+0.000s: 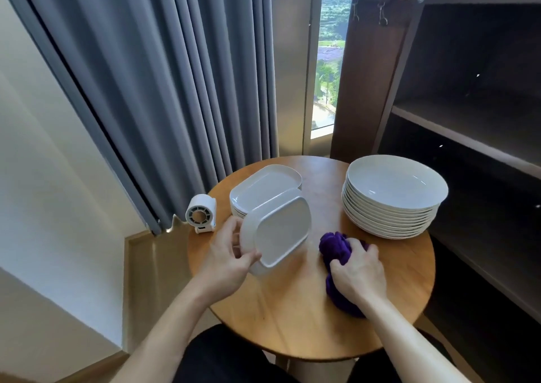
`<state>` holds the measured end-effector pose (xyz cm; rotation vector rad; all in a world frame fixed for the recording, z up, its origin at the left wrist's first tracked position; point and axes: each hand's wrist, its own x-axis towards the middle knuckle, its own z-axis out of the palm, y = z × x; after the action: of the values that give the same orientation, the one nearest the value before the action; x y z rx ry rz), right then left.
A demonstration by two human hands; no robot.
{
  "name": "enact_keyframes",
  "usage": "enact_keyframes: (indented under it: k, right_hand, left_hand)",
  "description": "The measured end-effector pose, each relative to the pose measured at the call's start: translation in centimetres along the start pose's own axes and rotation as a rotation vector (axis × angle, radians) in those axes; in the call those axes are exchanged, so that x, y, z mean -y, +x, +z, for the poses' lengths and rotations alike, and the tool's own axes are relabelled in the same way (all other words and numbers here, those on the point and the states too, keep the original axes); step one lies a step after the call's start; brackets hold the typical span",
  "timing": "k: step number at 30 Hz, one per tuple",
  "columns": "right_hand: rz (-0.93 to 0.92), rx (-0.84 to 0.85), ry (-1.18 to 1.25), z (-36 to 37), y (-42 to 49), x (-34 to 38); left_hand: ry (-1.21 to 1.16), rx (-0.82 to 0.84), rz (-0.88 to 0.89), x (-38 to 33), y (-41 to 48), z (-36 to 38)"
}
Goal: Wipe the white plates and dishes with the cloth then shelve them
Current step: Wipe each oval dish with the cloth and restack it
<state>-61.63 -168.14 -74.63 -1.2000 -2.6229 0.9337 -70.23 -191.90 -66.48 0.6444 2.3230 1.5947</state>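
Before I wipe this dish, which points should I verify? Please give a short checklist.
1. Left hand holds the tilted dish by its rim: ok.
2. Right hand grips the purple cloth: ok.
3. Cloth touches the dish: not ok, it is apart, on the table.
4. Dish clear of the stack of rectangular dishes behind: cannot tell.
5. Stack of round plates apart from the cloth: ok.

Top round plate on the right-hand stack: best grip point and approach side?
Probably pinch the top round plate by its near rim, coming from the person's side: the flared rim overhangs the stack, and the shelf unit crowds its far side.
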Motion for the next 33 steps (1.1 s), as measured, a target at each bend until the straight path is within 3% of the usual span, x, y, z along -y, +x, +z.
enact_keyframes:
  k: [5, 10, 15, 20, 27, 30, 33]
  right_hand:
    - [-0.006, -0.005, -0.069, 0.1, -0.1, 0.3]
    - [-0.016, -0.005, -0.086, 0.0, -0.3, 0.3]
    - [-0.025, 0.0, -0.09, 0.0, -0.3, 0.3]
    - [-0.04, -0.019, -0.117, 0.6, 0.0, 0.3]
    - [-0.11, -0.047, -0.224, 1.7, 1.9, 0.9]
    - [-0.169, -0.052, -0.281, 2.2, 3.4, 1.7]
    - [-0.198, -0.046, -0.296, 2.7, 5.3, 2.8]
  left_hand:
    - [0.134, -0.168, 0.165, -1.3, 1.5, -1.2]
    - [0.648, -0.375, 0.341, -0.5, 5.1, -0.8]
    - [1.074, -0.263, 0.296, 1.5, 8.4, 0.5]
    - [1.218, -0.166, 0.336, 3.3, 9.9, 1.4]
    - [0.985, 0.08, -0.036, 2.7, 10.6, 1.5]
    - [0.667, -0.045, 0.071, 2.2, 5.7, 1.1]
    - [0.519, -0.044, 0.133, 2.9, -1.7, 0.5]
